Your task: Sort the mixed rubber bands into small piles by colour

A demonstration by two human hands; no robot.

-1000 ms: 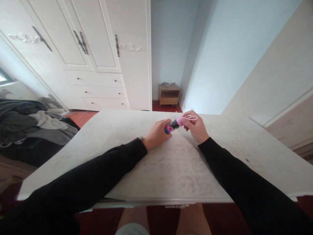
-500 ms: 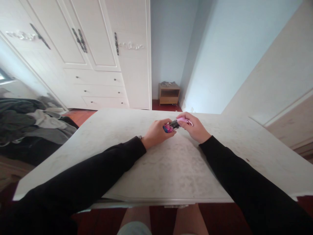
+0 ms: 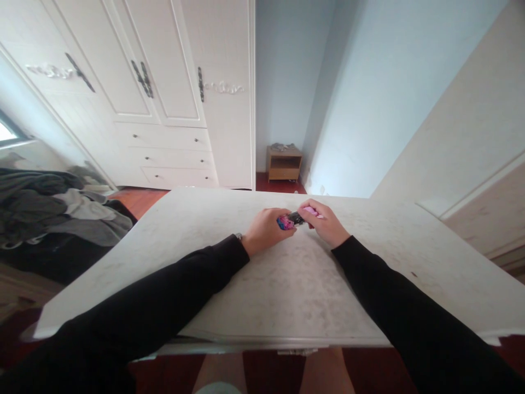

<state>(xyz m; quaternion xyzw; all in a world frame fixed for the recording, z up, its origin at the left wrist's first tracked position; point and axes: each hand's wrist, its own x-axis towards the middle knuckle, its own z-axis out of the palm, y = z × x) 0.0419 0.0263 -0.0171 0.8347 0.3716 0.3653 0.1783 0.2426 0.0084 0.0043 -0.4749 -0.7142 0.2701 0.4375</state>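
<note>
Over the far middle of the whitish table (image 3: 311,295), both hands meet on one small item of a kind I cannot make out. Its end patterned in pink and blue (image 3: 283,222) is wrapped by my left hand (image 3: 268,230), thumb and fingers closed round it. A dark section (image 3: 296,218) shows between the two hands. At the other side, the fingers of my right hand (image 3: 324,221) are closed on a plain pink part (image 3: 310,210). The fingers partly hide the item, and whether its parts are joined is unclear.
Beyond the table stand a white wardrobe (image 3: 176,109) with drawers and a small wooden nightstand (image 3: 284,173) with grey cloth on top. Dark and grey clothes (image 3: 82,213) are heaped at the left. A small dark speck (image 3: 414,274) lies on the table's right side.
The view has tilted up slightly, so everything sits lower. My right hand has turned a little, and its fingers now cover more of the pink part.
</note>
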